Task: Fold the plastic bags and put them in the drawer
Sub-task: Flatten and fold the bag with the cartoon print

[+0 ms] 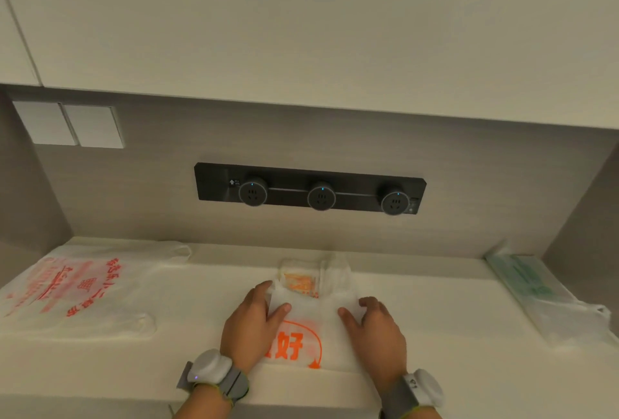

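A white plastic bag with orange print (pixel 310 335) lies on the pale countertop (pixel 207 291) in front of me, its far part doubled over. My left hand (pixel 253 321) pinches the bag's left folded edge, thumb on top. At the right folded edge, my right hand (pixel 371 325) holds the plastic the same way. A white bag with red print (pixel 72 288) lies flat at the left. At the right lies a clear bag with green print (pixel 532 288). No drawer is in view.
A black socket rail (pixel 311 189) with three round outlets is mounted on the back wall. Two white switch plates (pixel 72 125) sit at upper left. A wall cabinet (pixel 301 16) hangs overhead. Side walls close in the counter left and right.
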`<control>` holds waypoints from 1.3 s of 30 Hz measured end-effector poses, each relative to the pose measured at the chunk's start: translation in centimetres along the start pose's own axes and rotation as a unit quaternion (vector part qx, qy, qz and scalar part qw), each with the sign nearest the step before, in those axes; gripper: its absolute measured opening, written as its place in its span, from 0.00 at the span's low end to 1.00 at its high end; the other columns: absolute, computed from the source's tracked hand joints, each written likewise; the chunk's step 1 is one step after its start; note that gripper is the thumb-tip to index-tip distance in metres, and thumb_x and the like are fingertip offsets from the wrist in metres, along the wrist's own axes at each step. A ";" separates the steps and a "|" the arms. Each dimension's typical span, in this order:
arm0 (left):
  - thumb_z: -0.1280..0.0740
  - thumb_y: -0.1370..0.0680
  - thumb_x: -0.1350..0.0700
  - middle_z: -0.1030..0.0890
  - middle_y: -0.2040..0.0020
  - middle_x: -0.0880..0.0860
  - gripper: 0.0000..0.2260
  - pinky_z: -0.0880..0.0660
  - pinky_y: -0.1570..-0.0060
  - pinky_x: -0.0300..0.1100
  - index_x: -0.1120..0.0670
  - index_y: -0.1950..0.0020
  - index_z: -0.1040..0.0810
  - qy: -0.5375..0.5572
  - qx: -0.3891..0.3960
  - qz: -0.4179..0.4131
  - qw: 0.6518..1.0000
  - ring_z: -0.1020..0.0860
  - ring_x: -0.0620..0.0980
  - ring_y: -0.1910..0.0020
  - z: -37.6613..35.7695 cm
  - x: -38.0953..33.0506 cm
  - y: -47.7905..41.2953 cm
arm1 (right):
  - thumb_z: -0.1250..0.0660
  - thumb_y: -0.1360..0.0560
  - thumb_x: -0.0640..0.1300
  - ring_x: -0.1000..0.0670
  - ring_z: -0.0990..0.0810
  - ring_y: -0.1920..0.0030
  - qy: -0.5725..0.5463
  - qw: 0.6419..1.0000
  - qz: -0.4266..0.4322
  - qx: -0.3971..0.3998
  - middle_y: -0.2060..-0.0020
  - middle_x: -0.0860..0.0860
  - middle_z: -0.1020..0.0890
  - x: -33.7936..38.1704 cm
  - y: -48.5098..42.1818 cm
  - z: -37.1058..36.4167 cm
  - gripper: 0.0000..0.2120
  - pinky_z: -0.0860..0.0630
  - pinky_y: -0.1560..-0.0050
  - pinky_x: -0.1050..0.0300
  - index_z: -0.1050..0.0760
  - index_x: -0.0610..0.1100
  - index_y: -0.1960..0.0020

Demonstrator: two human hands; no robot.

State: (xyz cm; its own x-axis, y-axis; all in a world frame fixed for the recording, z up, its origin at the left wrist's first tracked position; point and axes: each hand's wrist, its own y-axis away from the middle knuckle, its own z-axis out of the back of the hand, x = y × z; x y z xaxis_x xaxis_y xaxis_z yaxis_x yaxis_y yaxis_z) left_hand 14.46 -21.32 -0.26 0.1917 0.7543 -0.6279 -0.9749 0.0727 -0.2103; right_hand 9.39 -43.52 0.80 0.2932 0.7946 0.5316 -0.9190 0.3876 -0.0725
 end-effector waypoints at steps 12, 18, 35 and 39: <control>0.50 0.23 0.36 0.20 0.49 0.53 0.30 0.21 0.62 0.44 0.54 0.32 0.26 -0.103 -0.033 -0.089 0.990 0.19 0.53 0.53 -0.5 1.7 -1.7 | 0.44 0.23 0.67 0.50 0.23 0.44 -0.009 0.998 -0.063 -0.024 0.45 0.53 0.23 1.3 -0.5 -0.7 0.25 0.24 0.46 0.53 0.26 0.51 0.37; 0.52 0.24 0.37 0.23 0.44 0.53 0.34 0.23 0.47 0.47 0.55 0.26 0.31 -0.074 -0.015 -0.108 0.991 0.25 0.54 0.45 -0.9 2.0 -1.8 | 0.42 0.22 0.63 0.46 0.25 0.41 -0.016 0.995 -0.088 -0.037 0.43 0.49 0.25 2.1 0.1 -1.4 0.23 0.27 0.46 0.52 0.26 0.49 0.35; 0.28 0.23 0.59 0.23 0.41 0.43 0.24 0.24 0.45 0.38 0.44 0.30 0.29 0.289 0.035 0.031 0.956 0.22 0.42 0.45 1.0 2.1 -1.2 | 0.31 0.24 0.49 0.49 0.22 0.54 -0.188 0.976 -0.104 0.018 0.55 0.53 0.20 2.8 0.9 -0.9 0.10 0.29 0.55 0.57 0.25 0.47 0.46; 0.29 0.22 0.59 0.19 0.42 0.50 0.21 0.21 0.44 0.47 0.48 0.31 0.28 0.345 0.066 0.098 0.931 0.19 0.50 0.46 1.6 2.6 -1.0 | 0.30 0.25 0.45 0.50 0.23 0.54 -0.201 0.974 -0.100 0.024 0.55 0.54 0.21 2.5 1.3 -0.5 0.09 0.30 0.54 0.58 0.25 0.47 0.46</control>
State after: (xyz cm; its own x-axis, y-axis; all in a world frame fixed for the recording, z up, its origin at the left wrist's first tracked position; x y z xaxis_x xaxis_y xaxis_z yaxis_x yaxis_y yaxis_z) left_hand 15.75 -18.45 -0.49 -0.0090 0.1665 -0.9860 -0.9954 0.0922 0.0247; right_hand 9.07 -40.79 1.58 0.3498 0.4543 0.8193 -0.8677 0.4868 0.1006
